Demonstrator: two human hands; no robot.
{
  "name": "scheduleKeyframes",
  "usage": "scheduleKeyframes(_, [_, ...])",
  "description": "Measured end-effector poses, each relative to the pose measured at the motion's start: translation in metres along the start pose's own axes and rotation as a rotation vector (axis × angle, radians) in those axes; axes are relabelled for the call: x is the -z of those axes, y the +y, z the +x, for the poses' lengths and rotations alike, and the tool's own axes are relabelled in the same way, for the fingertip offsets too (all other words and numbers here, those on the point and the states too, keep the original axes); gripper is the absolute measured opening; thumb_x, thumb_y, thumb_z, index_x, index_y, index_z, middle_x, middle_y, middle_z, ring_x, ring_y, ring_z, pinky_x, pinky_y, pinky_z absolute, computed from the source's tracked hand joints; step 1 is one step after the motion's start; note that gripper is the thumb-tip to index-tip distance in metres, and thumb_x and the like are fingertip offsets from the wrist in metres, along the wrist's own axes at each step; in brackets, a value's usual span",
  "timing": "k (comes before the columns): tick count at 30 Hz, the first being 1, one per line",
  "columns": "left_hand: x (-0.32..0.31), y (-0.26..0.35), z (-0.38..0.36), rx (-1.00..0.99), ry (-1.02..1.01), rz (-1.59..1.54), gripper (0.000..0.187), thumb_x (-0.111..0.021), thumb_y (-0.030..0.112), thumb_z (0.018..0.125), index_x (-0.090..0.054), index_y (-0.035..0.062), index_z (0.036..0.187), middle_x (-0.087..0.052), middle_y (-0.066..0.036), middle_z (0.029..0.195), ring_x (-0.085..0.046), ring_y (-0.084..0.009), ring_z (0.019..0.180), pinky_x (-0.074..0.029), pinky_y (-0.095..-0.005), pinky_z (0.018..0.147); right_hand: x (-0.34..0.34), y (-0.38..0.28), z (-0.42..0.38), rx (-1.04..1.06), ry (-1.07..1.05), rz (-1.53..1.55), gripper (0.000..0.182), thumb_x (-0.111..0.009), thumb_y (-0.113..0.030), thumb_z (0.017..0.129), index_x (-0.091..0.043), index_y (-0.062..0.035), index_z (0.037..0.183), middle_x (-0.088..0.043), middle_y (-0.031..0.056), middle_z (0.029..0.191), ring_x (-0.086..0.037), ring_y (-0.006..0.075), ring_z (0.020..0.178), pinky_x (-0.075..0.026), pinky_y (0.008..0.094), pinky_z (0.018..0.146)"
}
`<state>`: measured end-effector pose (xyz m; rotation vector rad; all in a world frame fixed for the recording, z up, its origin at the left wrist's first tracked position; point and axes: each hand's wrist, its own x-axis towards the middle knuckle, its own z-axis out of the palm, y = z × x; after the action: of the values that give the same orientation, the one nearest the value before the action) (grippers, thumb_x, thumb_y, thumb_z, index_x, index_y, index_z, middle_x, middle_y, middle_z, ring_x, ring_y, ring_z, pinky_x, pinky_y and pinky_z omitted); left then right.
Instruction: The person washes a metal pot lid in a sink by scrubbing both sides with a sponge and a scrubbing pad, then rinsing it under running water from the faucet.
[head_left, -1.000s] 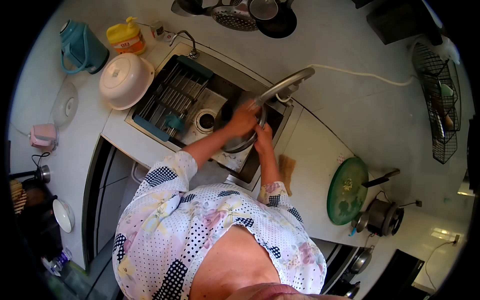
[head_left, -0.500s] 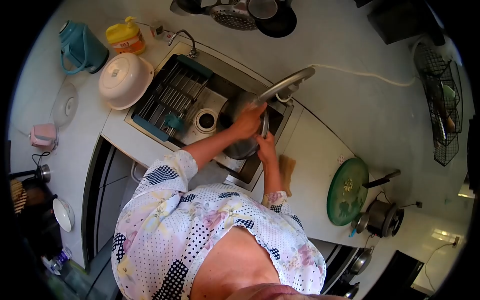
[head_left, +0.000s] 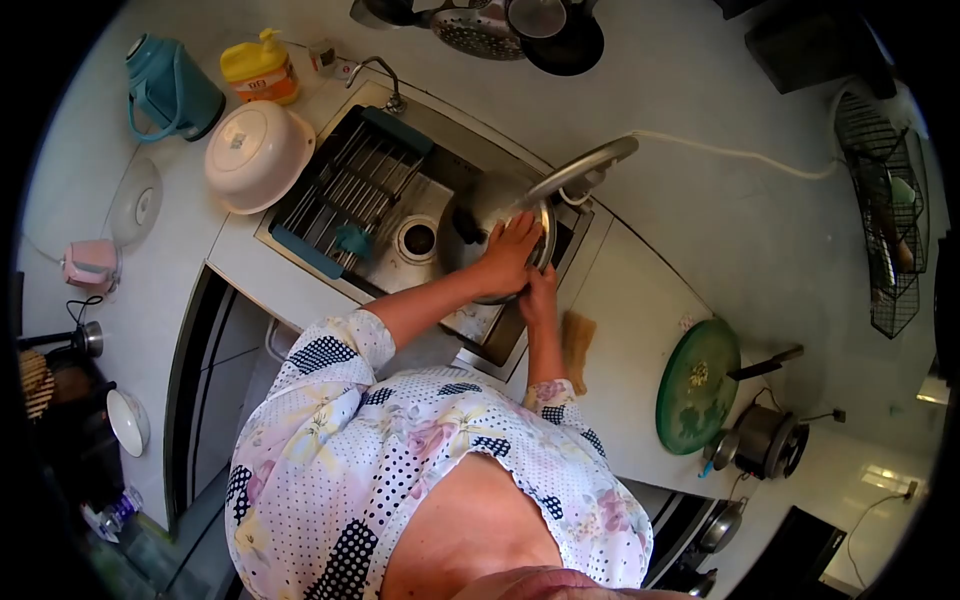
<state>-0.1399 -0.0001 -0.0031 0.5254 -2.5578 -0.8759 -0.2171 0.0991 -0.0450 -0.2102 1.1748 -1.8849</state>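
Note:
A shiny metal pot (head_left: 487, 196) sits tilted in the sink (head_left: 436, 193), its opening turned partly to the right. My left hand (head_left: 507, 255) lies with fingers outstretched against the pot near its right rim, under the end of a thick silver faucet (head_left: 590, 166). My right hand (head_left: 540, 293) grips the pot's rim at the lower right; its fingertips are partly hidden. Water seems to run from the spout towards the pot. To the left, a drying rack (head_left: 345, 190) with teal ends spans the sink, a teal scrubber or cloth (head_left: 353, 240) on it.
Left of the sink are an upturned pink basin (head_left: 250, 160), a yellow pump bottle (head_left: 262, 68) and a teal thermos (head_left: 175, 90). On the right counter lie a tan cloth (head_left: 577, 350) and a green cutting board (head_left: 697, 390) with chopped bits. A cooker (head_left: 770, 440) stands beyond.
My left hand has moved slightly down and right, its fingers now plainer and spread out. My right hand stays at the pot's rim. The whole view has shifted slightly.

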Motion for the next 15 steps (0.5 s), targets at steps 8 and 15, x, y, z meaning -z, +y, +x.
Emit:
scheduleKeyframes(8, [0.031,-0.034,-0.002,-0.264,-0.096,-0.107,0.046,-0.061,0.006,0.074,-0.052,0.0034,0.119,-0.053,-0.020,0.118,-0.050,-0.0368,0.109,-0.042,-0.0404,0.090,0.018,0.003,-0.001,-0.018,-0.009,-0.024,0.031,-0.055,0.003,0.080,-0.052,-0.0001,0.111,-0.060,0.0087,0.100,-0.059,0.0194,0.088,-0.048,0.0319,0.080])
scheduleKeyframes(15, [0.040,-0.114,0.024,0.129,0.191,-0.050,0.028,-0.068,0.012,0.069,-0.064,0.0049,0.095,-0.059,-0.016,0.092,-0.055,-0.0349,0.088,-0.045,-0.0412,0.077,0.006,-0.010,-0.022,0.018,-0.013,-0.033,0.031,-0.056,0.003,0.080,-0.052,0.0013,0.111,-0.061,0.0102,0.101,-0.059,0.0190,0.090,-0.047,0.0304,0.080])
